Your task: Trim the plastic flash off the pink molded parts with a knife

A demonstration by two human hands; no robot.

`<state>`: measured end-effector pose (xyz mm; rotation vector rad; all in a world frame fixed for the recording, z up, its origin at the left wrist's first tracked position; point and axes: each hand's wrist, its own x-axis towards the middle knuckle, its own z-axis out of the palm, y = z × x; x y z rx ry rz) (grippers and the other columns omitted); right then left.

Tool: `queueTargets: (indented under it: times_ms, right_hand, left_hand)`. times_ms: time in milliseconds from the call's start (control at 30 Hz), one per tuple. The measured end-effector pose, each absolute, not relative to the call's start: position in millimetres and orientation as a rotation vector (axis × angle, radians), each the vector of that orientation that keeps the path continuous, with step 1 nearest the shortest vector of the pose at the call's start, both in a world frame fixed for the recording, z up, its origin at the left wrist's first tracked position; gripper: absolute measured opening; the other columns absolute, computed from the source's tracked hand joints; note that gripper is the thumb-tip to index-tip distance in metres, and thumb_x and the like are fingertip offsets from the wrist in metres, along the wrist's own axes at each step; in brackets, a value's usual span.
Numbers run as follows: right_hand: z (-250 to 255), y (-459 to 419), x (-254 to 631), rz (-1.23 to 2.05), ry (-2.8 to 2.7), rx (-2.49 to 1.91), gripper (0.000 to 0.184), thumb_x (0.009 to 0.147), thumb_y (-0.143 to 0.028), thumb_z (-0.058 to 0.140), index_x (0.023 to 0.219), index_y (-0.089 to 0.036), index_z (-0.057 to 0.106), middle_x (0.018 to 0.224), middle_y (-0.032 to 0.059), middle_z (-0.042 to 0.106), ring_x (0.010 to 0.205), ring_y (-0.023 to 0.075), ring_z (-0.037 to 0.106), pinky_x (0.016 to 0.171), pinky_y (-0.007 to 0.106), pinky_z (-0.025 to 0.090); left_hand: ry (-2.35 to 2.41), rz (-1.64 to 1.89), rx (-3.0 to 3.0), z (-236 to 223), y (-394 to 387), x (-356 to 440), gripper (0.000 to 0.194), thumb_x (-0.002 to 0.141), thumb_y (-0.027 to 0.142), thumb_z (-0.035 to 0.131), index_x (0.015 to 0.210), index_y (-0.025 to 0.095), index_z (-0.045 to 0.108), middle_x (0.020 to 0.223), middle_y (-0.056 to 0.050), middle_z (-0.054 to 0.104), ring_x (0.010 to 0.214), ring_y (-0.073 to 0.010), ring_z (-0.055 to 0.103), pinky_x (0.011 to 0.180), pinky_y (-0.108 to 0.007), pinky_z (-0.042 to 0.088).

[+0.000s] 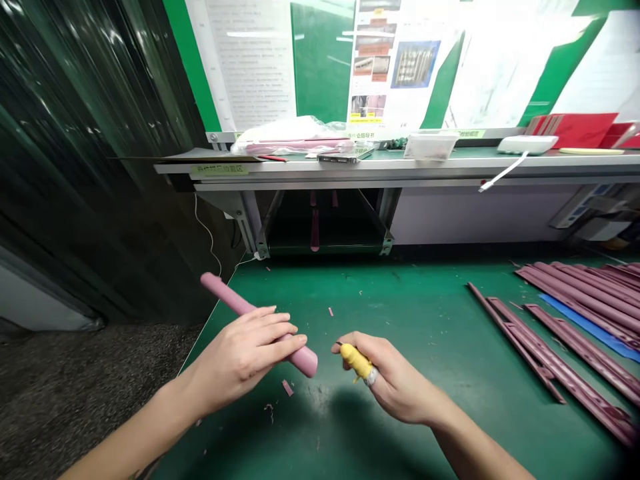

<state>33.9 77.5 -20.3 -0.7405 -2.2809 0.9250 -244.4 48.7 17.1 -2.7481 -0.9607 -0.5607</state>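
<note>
Pink rod (pixel 225 293) is sitting clamped in the left hand (pixel 240 353), angling up and away from the palm over the desk's left edge, with its thick lower end poking out past the fingertips. The fingers are hiding its middle. The right hand (pixel 395 377) is staying apart from it, just beside the rod's lower end, and is closing around a yellow-handled knife (pixel 356 360). Only a thin dark tip is showing at the front of the knife, so the blade is hard to make out. A pale band (pixel 371 377) is wrapping around a finger or the handle; I cannot tell which. Pink shavings (pixel 287 387) are lying on the green desk mat (pixel 425 320) below the hands. Toward the desk's right edge, slotted mauve strips (pixel 545 347) are lying in a loose row, and longer mauve rods (pixel 585 293) are resting beside a blue strip (pixel 590 327), all running out of view at the right. Behind the desk, a shelf (pixel 400 162) is carrying a clear plastic tub (pixel 431 145) and a white bag (pixel 290 137), whose contents are hard to make out.
</note>
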Motion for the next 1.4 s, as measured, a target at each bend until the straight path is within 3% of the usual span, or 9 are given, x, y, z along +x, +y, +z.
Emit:
queueTargets:
  times_ms: [100, 200, 333, 533, 767, 1000, 1200, 1400]
  right_hand:
    - [-24.5, 71.5, 21.2, 0.572, -2.351, -0.668, 0.024, 0.096, -0.035, 0.041, 0.106, -0.020, 0.057, 0.089, 0.0043, 0.065, 0.072, 0.0144, 0.055, 0.064, 0.025, 0.041]
    - [-26.8, 70.5, 4.4, 0.163, -2.365, -0.682, 0.035, 0.092, -0.051, 0.047, 0.088, -0.018, 0.060, 0.068, 0.0019, 0.059, 0.058, 0.0131, 0.047, 0.053, 0.025, 0.030]
    - [-25.0, 74.9, -5.5, -0.100, -2.409, -0.716, 0.031, 0.094, -0.037, 0.049, 0.069, -0.019, 0.053, 0.061, -0.0007, 0.050, 0.054, 0.0121, 0.039, 0.051, 0.027, 0.022]
    - [-24.0, 77.0, -1.1, -0.119, -2.454, -0.602, 0.028, 0.094, -0.020, 0.042, 0.067, -0.019, 0.048, 0.060, -0.0010, 0.045, 0.054, 0.0129, 0.031, 0.052, 0.028, 0.018]
    - [-18.5, 73.1, 1.4, -0.119, -2.367, -0.610, 0.034, 0.098, -0.024, 0.037, 0.068, -0.018, 0.053, 0.059, -0.0004, 0.046, 0.053, 0.0130, 0.031, 0.051, 0.029, 0.019]
    - [-16.2, 70.1, -1.1, -0.163, -2.252, -0.591, 0.037, 0.096, -0.017, 0.033, 0.064, -0.017, 0.051, 0.058, 0.0000, 0.045, 0.052, 0.0128, 0.032, 0.051, 0.028, 0.020]
    - [-15.3, 74.2, -2.8, -0.150, -2.233, -0.652, 0.029, 0.096, -0.026, 0.041, 0.077, -0.017, 0.059, 0.060, 0.0004, 0.049, 0.054, 0.0129, 0.038, 0.051, 0.027, 0.022]
    - [-16.5, 73.4, -2.7, -0.161, -2.219, -0.599, 0.036, 0.097, -0.019, 0.034, 0.066, -0.017, 0.054, 0.056, -0.0007, 0.045, 0.052, 0.0121, 0.033, 0.051, 0.026, 0.020]
  left_hand:
    - [-0.858, -0.510, -2.670, 28.0, 46.2, -245.5, 0.040, 0.090, 0.008, 0.047, 0.126, 0.021, 0.057, 0.115, -0.008, 0.068, 0.119, -0.0263, 0.055, 0.106, -0.051, 0.039]
    - [-0.747, -0.501, -2.644, 35.9, 44.1, -242.3, 0.039, 0.090, 0.010, 0.048, 0.127, 0.018, 0.056, 0.114, -0.009, 0.069, 0.119, -0.0279, 0.055, 0.108, -0.053, 0.036]
    - [-0.722, -0.492, -2.622, 43.1, 39.8, -236.3, 0.035, 0.092, 0.010, 0.044, 0.124, 0.016, 0.058, 0.112, -0.010, 0.069, 0.119, -0.0279, 0.055, 0.108, -0.053, 0.034]
    - [-0.744, -0.491, -2.592, 47.9, 32.6, -233.5, 0.032, 0.090, 0.010, 0.046, 0.119, 0.015, 0.059, 0.104, -0.010, 0.070, 0.106, -0.0246, 0.062, 0.103, -0.049, 0.041]
    - [-0.908, -0.611, -2.553, 40.4, 18.4, -232.1, 0.044, 0.083, 0.002, 0.055, 0.125, 0.012, 0.056, 0.102, -0.011, 0.069, 0.092, -0.0231, 0.064, 0.084, -0.041, 0.051]
    - [-1.192, -0.733, -2.578, 30.1, 6.6, -224.7, 0.046, 0.087, 0.015, 0.057, 0.132, 0.017, 0.050, 0.108, -0.008, 0.070, 0.089, -0.0214, 0.066, 0.075, -0.035, 0.054]
    - [-1.300, -0.685, -2.590, 26.6, 3.2, -225.3, 0.044, 0.088, 0.020, 0.055, 0.132, 0.021, 0.052, 0.111, -0.006, 0.070, 0.089, -0.0213, 0.068, 0.072, -0.032, 0.055]
    - [-1.458, -0.784, -2.637, 25.1, -3.8, -213.7, 0.043, 0.087, 0.024, 0.057, 0.130, 0.025, 0.053, 0.111, -0.001, 0.071, 0.090, -0.0179, 0.070, 0.075, -0.024, 0.057]
